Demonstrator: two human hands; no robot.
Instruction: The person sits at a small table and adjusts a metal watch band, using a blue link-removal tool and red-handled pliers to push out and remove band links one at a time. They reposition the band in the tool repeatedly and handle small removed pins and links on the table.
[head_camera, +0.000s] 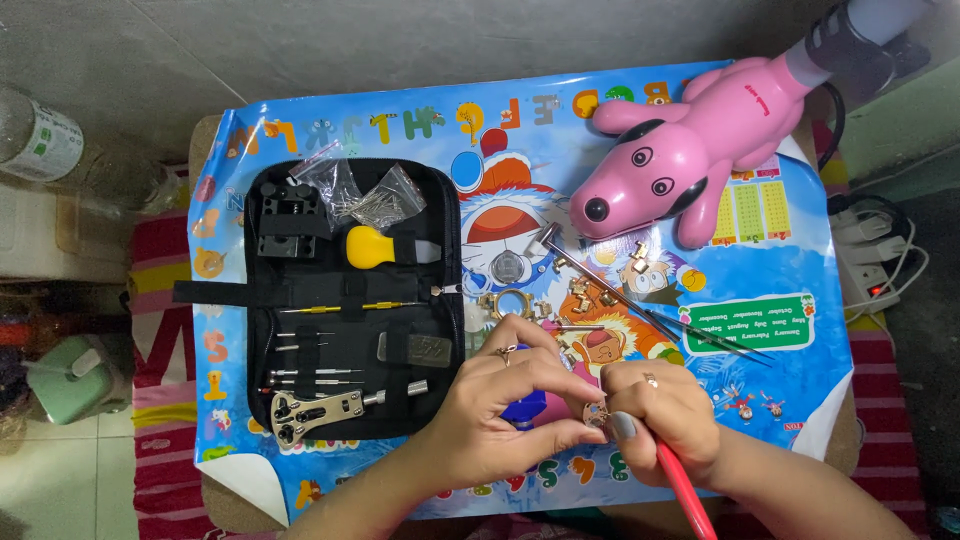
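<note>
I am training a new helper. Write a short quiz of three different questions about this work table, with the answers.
1. True or false: the black tool case lies open to the left of both hands.
2. Multiple choice: the red-handled tool is held by A) the left hand, B) the right hand, C) nobody.
3. Fill in: the pink lamp at the far right of the mat has the shape of a ____.

Key: 1 true. 2 B. 3 dog. Note: the fingertips of both hands meet around a small round metal part, and a blue object shows under the left hand.
</note>
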